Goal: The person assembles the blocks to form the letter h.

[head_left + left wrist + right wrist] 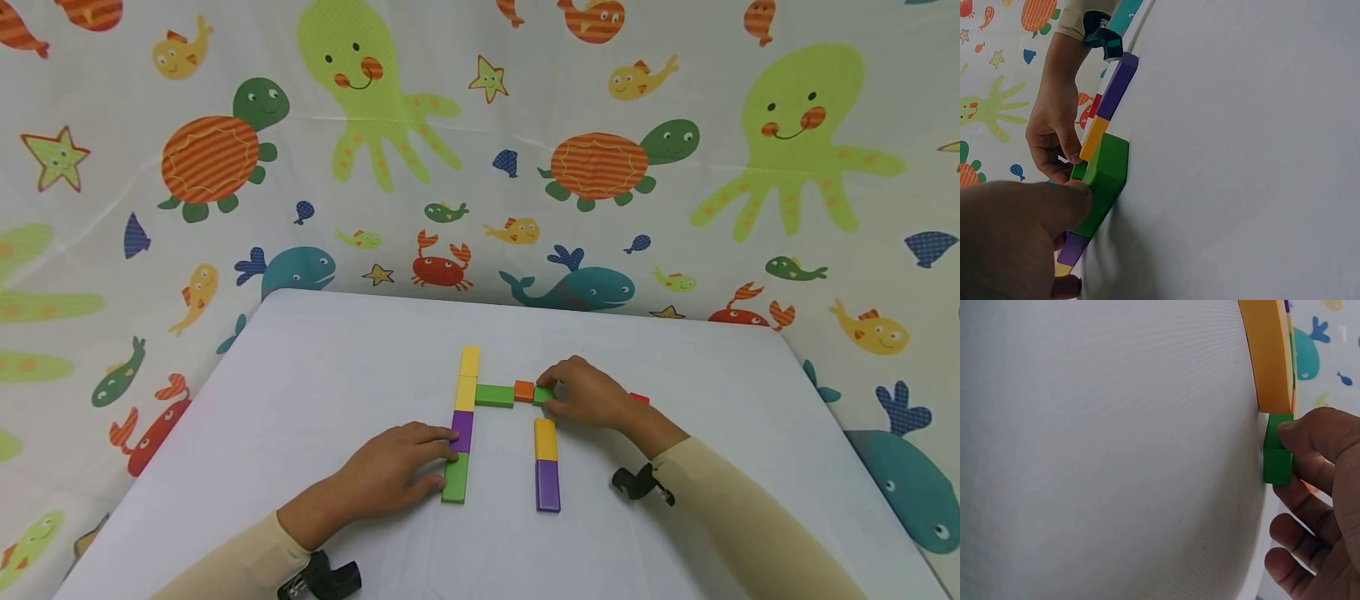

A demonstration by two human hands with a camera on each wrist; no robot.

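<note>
Flat coloured blocks lie on the white table (315,392). The left column runs two yellow blocks (468,377), a purple block (462,429) and a green block (455,477). My left hand (442,458) lies flat beside it, fingertips touching the purple and green blocks (1107,181). A crossbar of a green block (494,395) and an orange block (524,390) ends at a small green block (542,393), which my right hand (553,398) pinches between thumb and fingers (1310,434). A yellow block (545,439) and a purple block (547,485) form the right column.
A red block (640,398) peeks out behind my right hand. A sea-animal patterned cloth (600,167) hangs behind the table and around its edges. Black wrist cameras (641,482) sit on both forearms.
</note>
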